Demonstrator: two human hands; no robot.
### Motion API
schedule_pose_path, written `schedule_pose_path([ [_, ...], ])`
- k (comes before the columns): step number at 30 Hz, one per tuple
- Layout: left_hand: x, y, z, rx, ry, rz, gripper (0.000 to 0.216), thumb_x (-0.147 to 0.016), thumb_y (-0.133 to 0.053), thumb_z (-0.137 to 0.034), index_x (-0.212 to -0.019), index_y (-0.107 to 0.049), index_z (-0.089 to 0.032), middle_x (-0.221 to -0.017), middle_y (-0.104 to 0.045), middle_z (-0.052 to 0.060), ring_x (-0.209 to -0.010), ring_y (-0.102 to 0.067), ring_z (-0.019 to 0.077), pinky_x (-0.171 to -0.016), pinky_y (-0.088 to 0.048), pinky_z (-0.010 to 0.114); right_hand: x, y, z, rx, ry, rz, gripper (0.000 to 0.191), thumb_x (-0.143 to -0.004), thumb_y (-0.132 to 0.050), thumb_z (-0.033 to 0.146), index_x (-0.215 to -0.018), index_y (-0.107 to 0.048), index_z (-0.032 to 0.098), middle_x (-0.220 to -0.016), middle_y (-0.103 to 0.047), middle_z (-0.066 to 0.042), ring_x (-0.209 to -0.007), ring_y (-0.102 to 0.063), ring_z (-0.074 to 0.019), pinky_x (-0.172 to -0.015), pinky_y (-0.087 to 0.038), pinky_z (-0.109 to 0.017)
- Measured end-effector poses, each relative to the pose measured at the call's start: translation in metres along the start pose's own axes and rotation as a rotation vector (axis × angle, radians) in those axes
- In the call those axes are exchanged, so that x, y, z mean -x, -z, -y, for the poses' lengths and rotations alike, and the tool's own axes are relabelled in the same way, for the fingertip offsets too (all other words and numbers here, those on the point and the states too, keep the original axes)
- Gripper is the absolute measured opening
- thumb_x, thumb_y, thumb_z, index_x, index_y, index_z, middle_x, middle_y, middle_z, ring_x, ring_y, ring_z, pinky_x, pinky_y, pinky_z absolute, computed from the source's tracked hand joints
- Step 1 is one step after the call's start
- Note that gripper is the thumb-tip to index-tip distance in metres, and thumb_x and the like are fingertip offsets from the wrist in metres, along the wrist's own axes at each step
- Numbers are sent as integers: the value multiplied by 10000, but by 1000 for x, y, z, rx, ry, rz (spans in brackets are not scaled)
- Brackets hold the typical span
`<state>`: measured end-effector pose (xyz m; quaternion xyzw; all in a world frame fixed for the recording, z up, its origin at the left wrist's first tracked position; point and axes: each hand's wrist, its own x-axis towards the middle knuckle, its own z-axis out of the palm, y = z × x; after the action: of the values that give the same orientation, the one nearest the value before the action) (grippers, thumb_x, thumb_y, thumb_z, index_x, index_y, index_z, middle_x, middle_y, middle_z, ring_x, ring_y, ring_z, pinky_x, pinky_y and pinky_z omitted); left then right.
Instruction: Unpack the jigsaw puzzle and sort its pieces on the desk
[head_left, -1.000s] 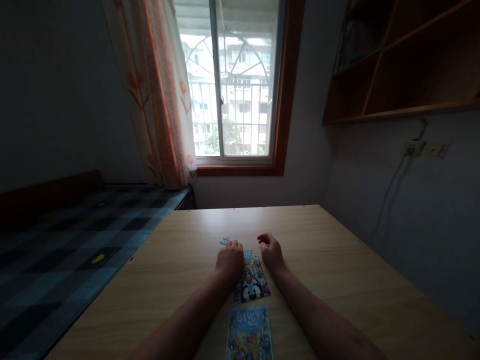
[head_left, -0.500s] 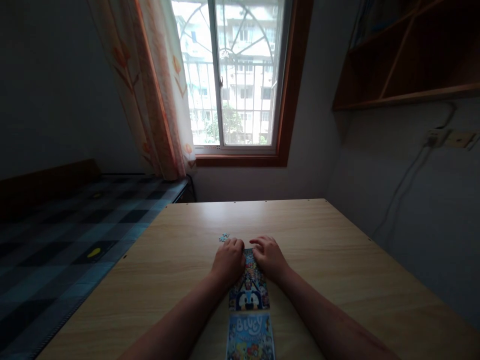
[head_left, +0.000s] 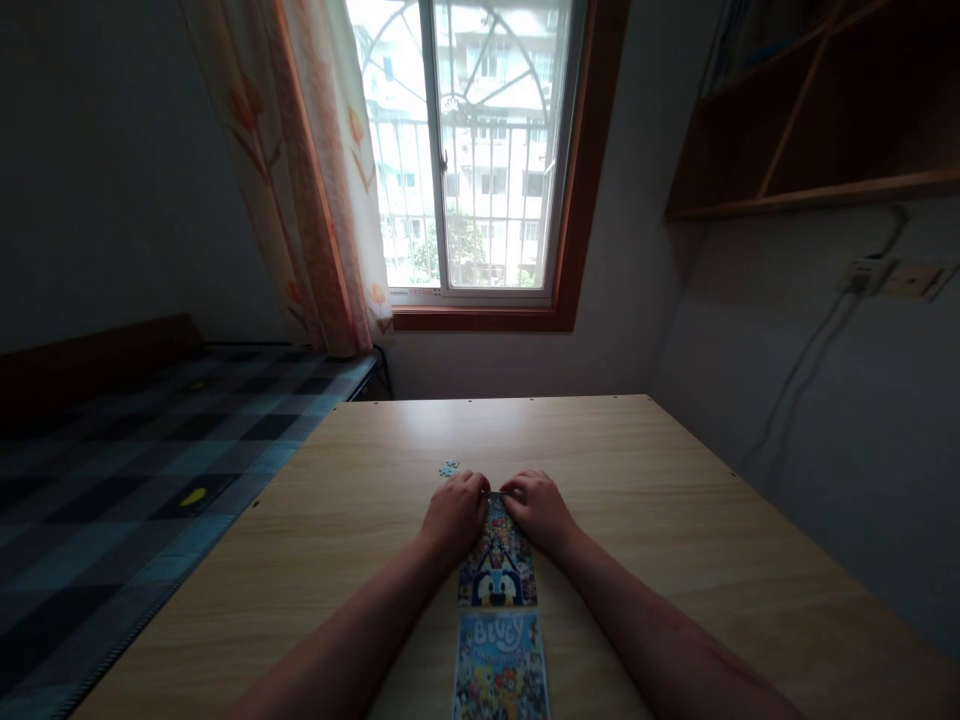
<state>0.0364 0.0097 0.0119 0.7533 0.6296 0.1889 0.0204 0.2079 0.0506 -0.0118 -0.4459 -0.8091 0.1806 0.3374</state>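
Note:
A narrow jigsaw puzzle (head_left: 498, 560) with a blue cartoon dog's face and many small figures lies on the table between my forearms. At its far left corner my left hand (head_left: 457, 512) is closed, with fingertips at the puzzle's edge. My right hand (head_left: 538, 510) mirrors it at the far right corner, thumb and fingers pinched together there. The hands cover both far corners. Just beyond my left hand are a few loose light-blue puzzle pieces (head_left: 448, 468). Closer to me lies a picture sheet (head_left: 501, 665) lettered "BLUEY", cut off by the frame's bottom.
The pale wooden table (head_left: 660, 560) reaches toward a window (head_left: 491, 150) with a curtain (head_left: 307, 180) at its left. A bed with a checked cover (head_left: 217, 430) stands left of the table. Wooden shelves (head_left: 825, 195) hang on the right wall above a socket and cable.
My right fingers, raised and apart before, have come down and closed at the puzzle's far edge. The puzzle and sheet appear slightly higher in view. My left hand has barely moved.

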Motion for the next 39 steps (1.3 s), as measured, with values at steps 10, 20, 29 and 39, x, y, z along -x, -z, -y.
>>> schedule_pose_path([
  [10, -1, -5, 4, 74, -20, -25, 226, -908, -494, -172, -1036, -678, -206, -1019, -697, 57, -942, -635, 202, -836, -457, 306, 3, 3, 5, 59, -2, -9, 133, -823, -666, 180, -880, -759, 257, -938, -741, -24, -995, -584, -215, -921, -358, -332],
  [20, -4, -5, 7, 187, 31, -71, 266, -895, -479, -151, -1032, -700, -206, -1051, -722, 61, -989, -642, 199, -926, -475, 327, 4, 2, 4, 85, 0, -13, 121, -830, -676, 188, -866, -757, 270, -910, -742, -11, -976, -575, -205, -922, -341, -323],
  [29, -17, 0, 42, 96, 261, -217, 292, -882, -472, -194, -1010, -735, -213, -1071, -737, 54, -1033, -630, 217, -961, -454, 340, 3, 1, 4, 71, -8, -12, 108, -829, -676, 192, -849, -747, 270, -902, -745, -2, -952, -580, -201, -894, -340, -319],
  [39, -17, 14, 53, 13, 431, -272, 353, -906, -454, -224, -1177, -679, -222, -1152, -701, 77, -1094, -593, 282, -925, -435, 414, 3, 0, 2, 49, -25, -9, 120, -820, -667, 192, -859, -749, 271, -915, -748, -7, -968, -575, -211, -907, -342, -332],
])
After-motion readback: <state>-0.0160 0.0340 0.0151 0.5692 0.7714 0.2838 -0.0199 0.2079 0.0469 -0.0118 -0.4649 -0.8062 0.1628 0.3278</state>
